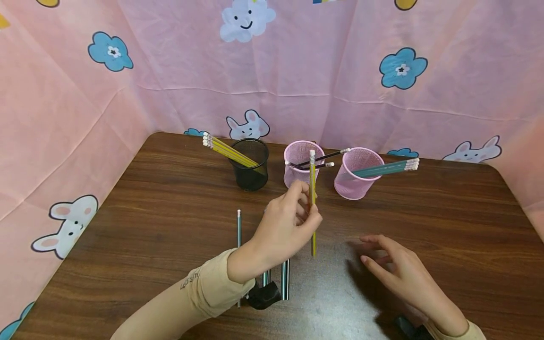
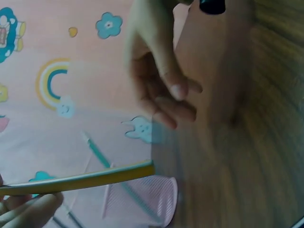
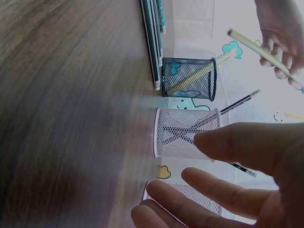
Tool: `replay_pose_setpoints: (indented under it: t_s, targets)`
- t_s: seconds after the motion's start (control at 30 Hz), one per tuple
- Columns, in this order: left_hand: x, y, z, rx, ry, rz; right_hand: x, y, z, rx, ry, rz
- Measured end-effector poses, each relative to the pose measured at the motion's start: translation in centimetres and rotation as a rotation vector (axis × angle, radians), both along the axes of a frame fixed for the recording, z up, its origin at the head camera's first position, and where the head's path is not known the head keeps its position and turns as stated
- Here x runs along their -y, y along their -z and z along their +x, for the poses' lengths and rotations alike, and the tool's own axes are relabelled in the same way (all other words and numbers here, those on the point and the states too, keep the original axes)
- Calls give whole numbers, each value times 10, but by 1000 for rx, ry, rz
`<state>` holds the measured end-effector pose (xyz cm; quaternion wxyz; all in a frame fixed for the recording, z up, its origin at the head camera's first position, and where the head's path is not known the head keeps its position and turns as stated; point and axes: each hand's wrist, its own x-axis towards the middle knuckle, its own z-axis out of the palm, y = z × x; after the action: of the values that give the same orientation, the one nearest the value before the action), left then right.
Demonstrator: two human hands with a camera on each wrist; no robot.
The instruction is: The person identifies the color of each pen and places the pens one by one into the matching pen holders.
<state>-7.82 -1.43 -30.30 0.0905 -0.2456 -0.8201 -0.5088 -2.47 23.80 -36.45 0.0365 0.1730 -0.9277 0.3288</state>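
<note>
My left hand [image 1: 282, 226] pinches a yellow pencil [image 1: 313, 182] between thumb and fingers, in the air above the table. The pencil stands near upright in the head view, its white eraser end up. My right hand [image 1: 401, 276] is held over the table at the right, fingers loosely bent, holding nothing. Beyond the hands stand a black mesh cup [image 1: 251, 179] with several yellow pencils, a pink mesh cup [image 1: 292, 178] with a few black pencils, and another pink mesh cup [image 1: 352, 186] with several teal pencils leaning right.
A teal pencil [image 1: 239, 226] lies on the brown wooden table [image 1: 161, 222], left of my left forearm. More dark and teal pencils [image 1: 284, 283] lie partly hidden under that arm. A pink patterned cloth [image 1: 306, 61] hangs behind the table.
</note>
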Motion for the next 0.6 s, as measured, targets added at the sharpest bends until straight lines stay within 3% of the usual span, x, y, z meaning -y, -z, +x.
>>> replay_pose_setpoints:
  t_s: [0.33, 0.6]
  targets:
    - [33, -19, -13, -178, -154, 109, 0, 1, 0, -12, -9, -4]
    - [55, -31, -23, -242, -292, 137, 1, 0, 1, -20, -8, 0]
